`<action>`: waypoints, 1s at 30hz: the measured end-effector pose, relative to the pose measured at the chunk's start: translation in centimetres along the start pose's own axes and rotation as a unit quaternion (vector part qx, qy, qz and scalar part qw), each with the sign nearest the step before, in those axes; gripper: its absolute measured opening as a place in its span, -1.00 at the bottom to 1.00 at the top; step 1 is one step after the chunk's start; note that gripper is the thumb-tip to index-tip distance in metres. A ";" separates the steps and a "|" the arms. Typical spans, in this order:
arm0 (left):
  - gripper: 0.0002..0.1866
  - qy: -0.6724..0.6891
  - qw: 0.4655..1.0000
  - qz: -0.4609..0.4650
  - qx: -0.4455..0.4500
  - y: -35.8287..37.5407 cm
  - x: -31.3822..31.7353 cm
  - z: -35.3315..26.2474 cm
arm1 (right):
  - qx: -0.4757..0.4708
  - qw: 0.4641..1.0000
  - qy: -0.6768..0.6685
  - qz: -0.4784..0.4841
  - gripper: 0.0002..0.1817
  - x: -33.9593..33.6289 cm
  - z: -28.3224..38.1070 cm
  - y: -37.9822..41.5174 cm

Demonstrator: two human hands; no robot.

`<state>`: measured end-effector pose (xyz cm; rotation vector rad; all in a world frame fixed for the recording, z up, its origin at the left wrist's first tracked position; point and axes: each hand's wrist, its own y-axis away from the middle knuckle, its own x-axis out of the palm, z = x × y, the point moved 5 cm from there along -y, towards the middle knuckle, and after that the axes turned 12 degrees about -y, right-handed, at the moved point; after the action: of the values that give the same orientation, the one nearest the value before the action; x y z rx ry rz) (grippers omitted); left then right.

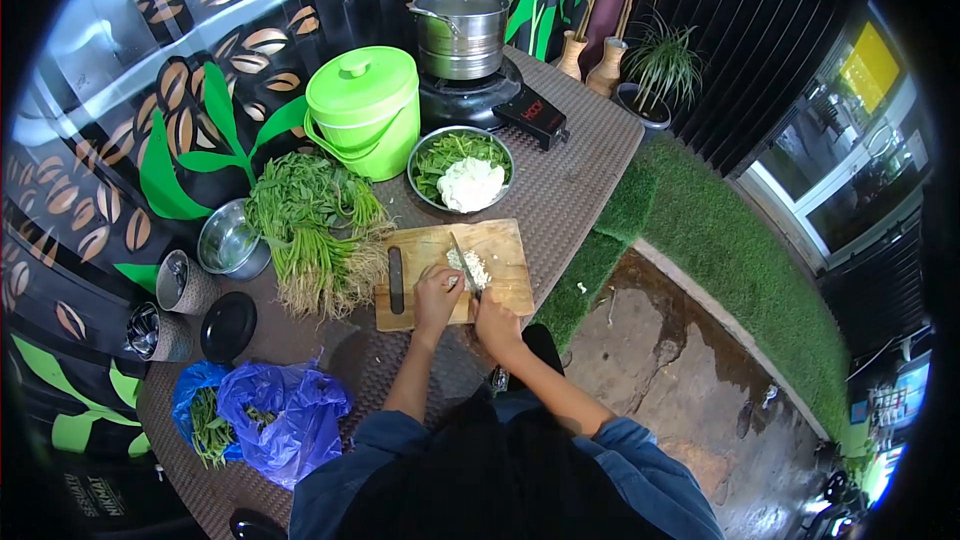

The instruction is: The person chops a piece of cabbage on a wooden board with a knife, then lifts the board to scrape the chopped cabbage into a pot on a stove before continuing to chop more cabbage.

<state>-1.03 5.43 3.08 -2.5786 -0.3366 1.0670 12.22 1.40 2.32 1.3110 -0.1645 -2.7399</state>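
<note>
At the centre of the frame, the right hand (494,318) is closed around the handle of a knife (463,252) whose blade runs up and slightly left from the grip, its long axis pointing away from the person. The left hand (437,292), just beside it, presses curled fingers onto a small pile of white chopped pieces (470,266) touching the blade on the wooden cutting board (505,240). Beyond, a steel bowl (425,152) of greens and cauliflower sits near the board's far edge.

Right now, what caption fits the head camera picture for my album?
Two hands chop white bits with a knife on a cutting board beside leafy greens.
</note>
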 end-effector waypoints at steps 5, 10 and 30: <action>-0.89 0.034 0.999 -0.010 -0.019 0.1 -0.3 0.5 | -0.045 0.998 0.003 0.035 -0.58 -3.4 -0.1 -1.3; -0.82 -0.021 0.998 -0.060 0.013 -1.1 -1.0 -0.2 | -0.076 0.994 0.040 0.071 -0.59 -5.7 0.2 -1.0; -0.88 -0.116 0.991 0.032 0.059 -1.4 -1.2 -1.2 | -0.020 0.999 0.023 -0.014 -0.63 -0.9 -0.1 0.2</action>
<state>-1.15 6.02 5.14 -2.3801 -0.2383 1.3703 12.86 1.32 2.92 1.3746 -0.0866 -2.7187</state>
